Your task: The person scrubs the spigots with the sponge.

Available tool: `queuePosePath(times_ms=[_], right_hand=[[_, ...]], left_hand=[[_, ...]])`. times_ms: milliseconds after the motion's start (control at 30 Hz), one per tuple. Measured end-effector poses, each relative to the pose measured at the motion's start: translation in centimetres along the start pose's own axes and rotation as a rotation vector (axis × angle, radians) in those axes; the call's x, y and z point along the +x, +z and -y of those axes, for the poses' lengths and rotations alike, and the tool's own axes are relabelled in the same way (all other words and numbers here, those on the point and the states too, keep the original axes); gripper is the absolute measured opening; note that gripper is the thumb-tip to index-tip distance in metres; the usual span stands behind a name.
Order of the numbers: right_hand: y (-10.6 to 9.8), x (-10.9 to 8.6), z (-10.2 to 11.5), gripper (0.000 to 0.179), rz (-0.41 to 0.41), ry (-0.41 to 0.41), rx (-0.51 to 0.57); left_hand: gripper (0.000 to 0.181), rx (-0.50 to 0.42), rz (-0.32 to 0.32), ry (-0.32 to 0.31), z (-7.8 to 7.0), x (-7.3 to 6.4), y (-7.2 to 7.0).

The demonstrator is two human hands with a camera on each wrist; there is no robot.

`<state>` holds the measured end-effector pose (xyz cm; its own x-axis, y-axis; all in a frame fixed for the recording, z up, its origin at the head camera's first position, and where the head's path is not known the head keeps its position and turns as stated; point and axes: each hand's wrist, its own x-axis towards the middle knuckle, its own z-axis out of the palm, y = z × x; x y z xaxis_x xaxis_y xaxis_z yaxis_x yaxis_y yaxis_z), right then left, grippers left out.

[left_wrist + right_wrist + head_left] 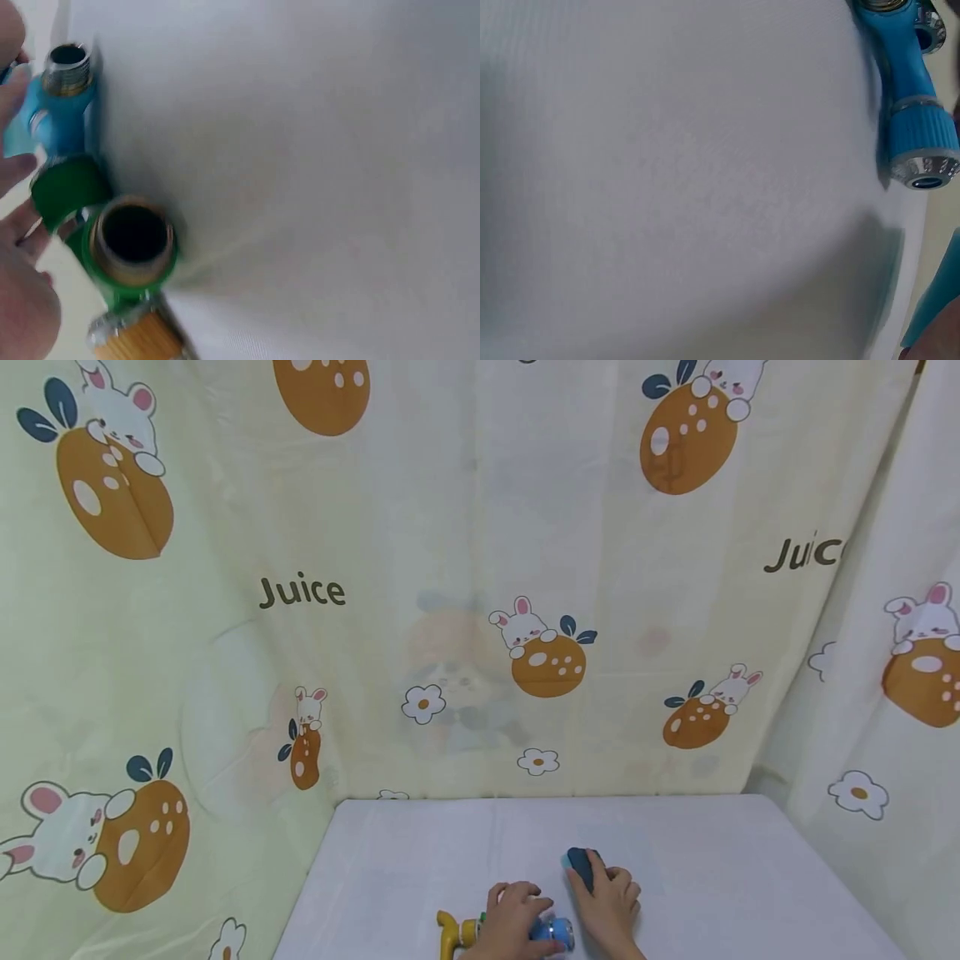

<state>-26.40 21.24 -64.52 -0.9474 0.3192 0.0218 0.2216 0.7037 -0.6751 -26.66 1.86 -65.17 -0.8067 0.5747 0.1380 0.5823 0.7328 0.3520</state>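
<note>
In the head view my left hand (510, 922) arches over a row of coloured tap-like fittings near the front edge. Its thumb and fingers lie on either side of the blue tap (64, 127); whether they grip it I cannot tell. Beside that stands the green tap (135, 281), its round threaded mouth facing the left wrist camera. A yellow tap (448, 931) sits at the row's left end. My right hand (611, 902) holds a dark blue block (581, 867) with a pale teal edge, index finger along its top. Only a teal strip (937, 289) of it shows in the right wrist view.
A white-covered table (675, 852) carries everything. Behind it hangs a pale curtain (420, 527) printed with rabbits and oranges, and another curtain (862, 735) closes off the right side. The blue tap's chrome-tipped end points toward my right hand's side.
</note>
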Motion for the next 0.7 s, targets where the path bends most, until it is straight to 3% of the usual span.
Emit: queuePosePath(times_ms=[133,267,367,500,700], right_hand=[[0.4,0.5,-0.9,0.073,-0.020,-0.008,-0.061],[0.6,0.9,-1.5,0.078,-0.012,-0.006,-0.092],[0.8,1.0,-1.7,0.081,-0.012,-0.021,-0.097],[0.9,1.0,-2.2,0.085,0.002,-0.016,-0.124],[1.0,1.1,-2.6,0.093,0.022,0.019,-0.185]], left_hand=[[0.034,-0.069,-0.195,-0.008,0.5,-1.1,-1.6],[0.026,-0.124,-0.303,-0.060,1.1,-1.9,-3.0],[0.027,-0.160,-0.326,-0.115,1.6,-2.3,-3.7],[0.028,-0.182,-0.302,-0.162,1.9,-2.7,-4.1],[0.031,-0.157,-0.332,-0.130,2.1,-3.1,-4.2]])
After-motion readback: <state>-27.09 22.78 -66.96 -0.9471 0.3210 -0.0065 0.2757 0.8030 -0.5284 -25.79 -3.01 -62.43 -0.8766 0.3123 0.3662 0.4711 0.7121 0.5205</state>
